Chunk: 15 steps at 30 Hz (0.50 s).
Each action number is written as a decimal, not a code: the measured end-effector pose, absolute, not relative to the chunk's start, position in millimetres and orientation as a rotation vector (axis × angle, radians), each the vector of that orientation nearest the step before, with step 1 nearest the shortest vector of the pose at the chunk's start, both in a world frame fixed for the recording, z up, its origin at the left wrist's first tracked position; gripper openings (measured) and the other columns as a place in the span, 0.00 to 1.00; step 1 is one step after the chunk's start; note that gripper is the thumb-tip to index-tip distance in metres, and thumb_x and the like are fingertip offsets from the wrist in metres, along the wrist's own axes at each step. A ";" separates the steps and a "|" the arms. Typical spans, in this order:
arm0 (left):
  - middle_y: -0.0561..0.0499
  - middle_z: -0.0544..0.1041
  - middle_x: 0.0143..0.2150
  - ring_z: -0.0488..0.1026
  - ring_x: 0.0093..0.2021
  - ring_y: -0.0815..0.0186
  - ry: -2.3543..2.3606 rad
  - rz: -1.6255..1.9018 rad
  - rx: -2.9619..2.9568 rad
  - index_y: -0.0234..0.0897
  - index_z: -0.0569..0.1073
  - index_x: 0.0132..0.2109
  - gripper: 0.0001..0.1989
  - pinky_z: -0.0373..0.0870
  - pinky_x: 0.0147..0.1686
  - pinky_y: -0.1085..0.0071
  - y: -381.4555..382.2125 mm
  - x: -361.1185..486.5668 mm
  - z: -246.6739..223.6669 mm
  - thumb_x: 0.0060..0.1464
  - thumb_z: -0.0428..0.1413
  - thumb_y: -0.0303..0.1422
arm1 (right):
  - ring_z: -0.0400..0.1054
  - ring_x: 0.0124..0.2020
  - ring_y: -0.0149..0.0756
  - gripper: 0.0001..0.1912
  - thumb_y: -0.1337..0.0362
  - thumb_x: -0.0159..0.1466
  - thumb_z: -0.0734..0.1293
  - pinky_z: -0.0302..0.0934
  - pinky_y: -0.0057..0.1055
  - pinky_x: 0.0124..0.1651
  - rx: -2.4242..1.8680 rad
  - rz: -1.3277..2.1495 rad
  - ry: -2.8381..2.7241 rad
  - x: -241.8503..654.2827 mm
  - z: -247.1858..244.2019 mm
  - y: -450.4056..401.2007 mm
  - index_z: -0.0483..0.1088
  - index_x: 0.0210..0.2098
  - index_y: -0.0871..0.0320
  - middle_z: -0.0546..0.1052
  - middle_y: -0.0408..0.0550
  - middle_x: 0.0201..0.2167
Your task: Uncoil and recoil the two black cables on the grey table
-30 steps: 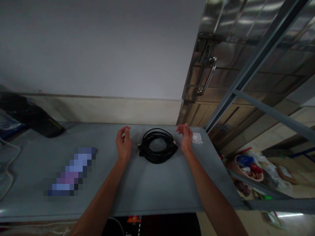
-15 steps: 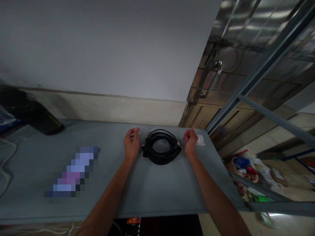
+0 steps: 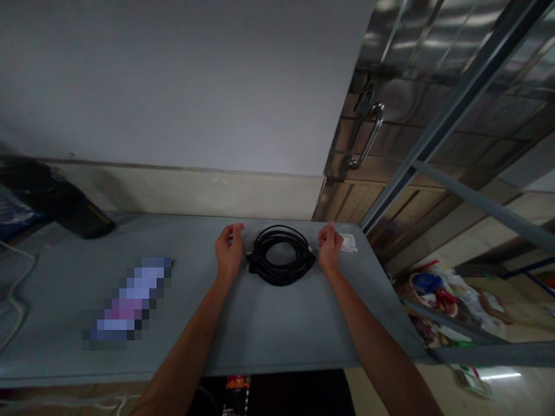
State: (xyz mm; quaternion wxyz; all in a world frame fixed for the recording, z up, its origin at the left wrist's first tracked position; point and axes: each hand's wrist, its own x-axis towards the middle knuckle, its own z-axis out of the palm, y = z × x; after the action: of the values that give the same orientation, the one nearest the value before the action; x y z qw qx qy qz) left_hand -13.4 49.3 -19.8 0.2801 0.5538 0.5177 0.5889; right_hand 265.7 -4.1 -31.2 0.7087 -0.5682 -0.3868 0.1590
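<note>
A coil of black cable lies on the grey tabletop, wound in several loops, with a pale connector end at its right side. My left hand is just left of the coil, its fingers curled in loosely and nothing visible in them. On the other side, my right hand is closed like a loose fist near the coil's right edge. Neither hand grips the cable. Beside my right hand lies a small white crumpled piece, perhaps plastic or paper.
A pixelated long flat object lies to the left. Behind it are a black object and a white cord. A wall borders the back; a metal frame and a door handle are at right.
The view has shifted slightly, so most things appear a little further left. Both hands keep about the same curled pose beside the coil, which has not visibly moved on the table.
</note>
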 end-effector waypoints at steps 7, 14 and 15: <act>0.42 0.88 0.48 0.84 0.52 0.52 1.357 1.539 1.515 0.39 0.83 0.46 0.25 0.76 0.58 0.57 51.4 -15.6 -22.6 0.71 0.54 0.56 | 0.59 0.22 0.35 0.42 0.29 0.78 0.54 0.52 0.35 0.30 -1.295 0.264 -0.928 261.3 -27.3 -9.8 0.65 0.21 0.51 0.64 0.41 0.18; 0.44 0.88 0.45 0.84 0.48 0.52 1.353 1.457 1.562 0.40 0.84 0.44 0.25 0.77 0.55 0.58 52.9 -17.9 -22.5 0.69 0.57 0.57 | 0.61 0.21 0.36 0.38 0.39 0.82 0.53 0.53 0.36 0.30 -1.251 0.137 -1.090 254.4 -2.8 -18.1 0.62 0.21 0.51 0.65 0.42 0.18; 0.44 0.88 0.45 0.84 0.48 0.52 1.351 1.442 1.574 0.40 0.84 0.44 0.25 0.77 0.55 0.58 52.8 -18.0 -22.1 0.68 0.58 0.57 | 0.62 0.21 0.35 0.37 0.41 0.83 0.54 0.53 0.36 0.30 -1.225 0.115 -1.151 249.3 3.9 -24.5 0.63 0.21 0.51 0.65 0.42 0.18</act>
State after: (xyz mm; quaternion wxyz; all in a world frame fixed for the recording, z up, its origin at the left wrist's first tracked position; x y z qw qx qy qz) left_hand -18.0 52.8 -22.1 0.3029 0.5939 0.5095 0.5439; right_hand 249.3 -24.5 3.9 0.6657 -0.5424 -0.5100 0.0511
